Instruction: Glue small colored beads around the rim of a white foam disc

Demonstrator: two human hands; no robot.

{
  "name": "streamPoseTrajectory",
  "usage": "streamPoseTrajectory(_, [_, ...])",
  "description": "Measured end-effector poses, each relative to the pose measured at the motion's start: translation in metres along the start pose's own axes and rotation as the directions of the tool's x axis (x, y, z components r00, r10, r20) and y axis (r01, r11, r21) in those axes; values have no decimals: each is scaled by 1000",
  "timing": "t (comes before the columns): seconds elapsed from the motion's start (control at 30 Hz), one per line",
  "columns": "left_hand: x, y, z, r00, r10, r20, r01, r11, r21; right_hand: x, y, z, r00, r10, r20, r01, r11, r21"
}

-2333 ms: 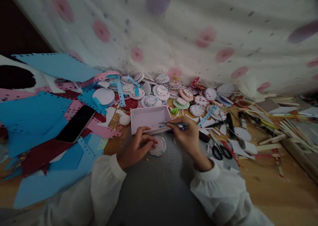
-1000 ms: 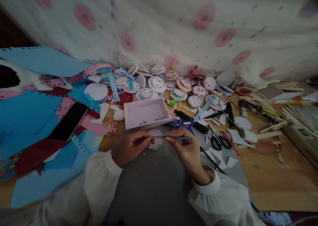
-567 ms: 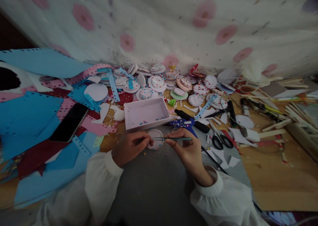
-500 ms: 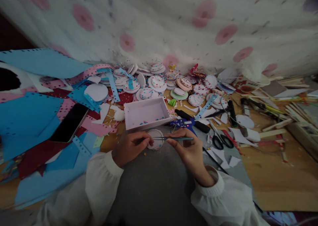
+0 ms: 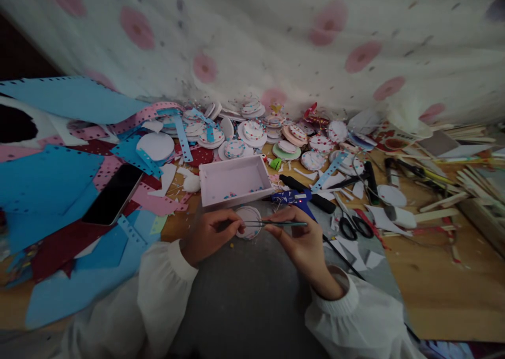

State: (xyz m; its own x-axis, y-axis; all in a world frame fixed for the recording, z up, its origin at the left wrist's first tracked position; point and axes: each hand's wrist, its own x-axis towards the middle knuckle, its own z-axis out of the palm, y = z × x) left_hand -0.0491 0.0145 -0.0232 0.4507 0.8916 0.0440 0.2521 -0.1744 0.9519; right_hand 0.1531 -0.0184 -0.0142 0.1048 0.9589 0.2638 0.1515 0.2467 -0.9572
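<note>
Right hand (image 5: pixel 303 240) pinching the tweezers (image 5: pixel 292 224), tips over the white disc (image 5: pixel 250 233), well in from the back edge of the worktop (image 5: pixel 437 296); left hand (image 5: pixel 212 236) alongside, fingers bunched, can't tell on what!

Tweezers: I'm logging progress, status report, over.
Right hand gripping tweezers above white disc. Left hand at their tips, contact unclear. Pale box just beyond disc.
</note>
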Motion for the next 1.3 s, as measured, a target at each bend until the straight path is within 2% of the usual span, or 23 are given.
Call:
streamPoseTrajectory(0.17, [1,2,0,999,41,-19,-41,999,6,0,1,0,998,30,-57,-28,999,34])
streamPoseTrajectory(0.47, [0,0,-1,996,90,26,-91,995,40,0,0,-1,994,93,-61,-93,996,4])
streamPoseTrajectory(0.67, [0,0,1,993,117,-1,-117,992,48,1,-2,0,990,86,-108,-85,996,11])
streamPoseTrajectory(0.77, [0,-1,1,993,120,10,-120,993,15,0,-1,0,985,6,-171,-4,1000,10])
streamPoseTrajectory(0.83, [1,-2,1,990,142,25,-142,990,-18,-3,-1,1,967,-170,-190,161,985,-63])
streamPoseTrajectory(0.9, [2,-2,1,984,175,40,-173,984,-49,-7,-1,2,902,-422,-94,395,892,-222])
streamPoseTrajectory(0.97, [3,-3,0,977,206,58,-202,977,-66,-11,-1,4,777,-619,116,607,688,-398])
streamPoseTrajectory(1.03, [4,-4,-1,976,201,87,-195,978,-74,-14,-2,8,668,-679,303,719,485,-499])
streamPoseTrajectory(1.07, [4,-4,-2,979,176,103,-169,983,-75,-15,-2,10,641,-680,356,739,420,-526])
streamPoseTrajectory(1.13, [5,-5,-3,988,89,122,-80,994,-77,-16,-2,15,627,-666,405,749,372,-548])
streamPoseTrajectory(1.2, [6,-4,-3,994,7,108,3,996,-91,-14,0,17,619,-639,456,767,368,-526])
streamPoseTrajectory(1.27, [6,-3,-3,995,-42,89,52,992,-112,-10,1,14,618,-596,512,782,401,-478])
streamPoseTrajectory(1.3, [6,-2,-2,995,-56,79,65,990,-123,-8,2,10,645,-575,504,763,436,-478])
